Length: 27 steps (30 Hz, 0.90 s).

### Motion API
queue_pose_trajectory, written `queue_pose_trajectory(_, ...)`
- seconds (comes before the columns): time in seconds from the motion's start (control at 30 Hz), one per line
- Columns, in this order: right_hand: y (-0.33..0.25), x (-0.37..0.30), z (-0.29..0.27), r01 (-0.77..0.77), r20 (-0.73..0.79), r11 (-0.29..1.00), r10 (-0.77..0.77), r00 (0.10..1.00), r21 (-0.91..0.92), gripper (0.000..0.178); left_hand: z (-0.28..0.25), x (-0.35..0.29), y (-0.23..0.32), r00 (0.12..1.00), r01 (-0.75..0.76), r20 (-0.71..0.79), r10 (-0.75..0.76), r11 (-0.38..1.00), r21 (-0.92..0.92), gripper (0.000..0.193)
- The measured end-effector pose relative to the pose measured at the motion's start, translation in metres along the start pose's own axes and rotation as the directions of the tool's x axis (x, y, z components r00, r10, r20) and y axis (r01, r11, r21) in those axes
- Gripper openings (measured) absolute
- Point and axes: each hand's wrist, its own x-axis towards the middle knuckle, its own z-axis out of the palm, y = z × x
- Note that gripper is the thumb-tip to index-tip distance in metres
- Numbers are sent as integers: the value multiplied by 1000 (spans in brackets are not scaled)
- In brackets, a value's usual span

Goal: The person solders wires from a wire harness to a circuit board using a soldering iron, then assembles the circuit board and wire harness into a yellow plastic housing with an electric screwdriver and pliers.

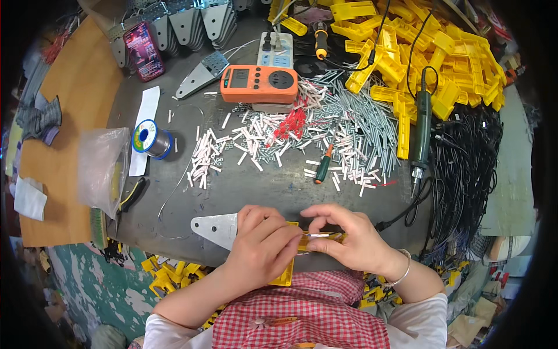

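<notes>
My left hand (264, 244) is closed over a yellow plastic housing (285, 274) at the table's front edge, its thumb and fingertips pinching near the middle of the work. From under that hand a grey metal plate (216, 229) with a rounded, holed end sticks out to the left. My right hand (351, 239) has its index finger and thumb curled round a small white tube (317, 235), lying over another part of the yellow housing. The fingers hide most of the housing's inside, and what the left fingertips hold there is hard to see.
Beyond my hands lie white tubes (203, 160), long screws (372, 113) and a green screwdriver (324, 166). An orange meter (259, 84) stands behind. To the left is a solder spool (152, 141); to the right, a soldering iron (422, 128), black cables (465, 168) and yellow housings (442, 52).
</notes>
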Motion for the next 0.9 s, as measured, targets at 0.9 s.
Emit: queue_pose_trajectory(0.9, 13, 1, 3, 239, 82, 874, -226, 971, -423, 12, -1, -15, -7, 992, -115, 72, 101, 967, 228, 28)
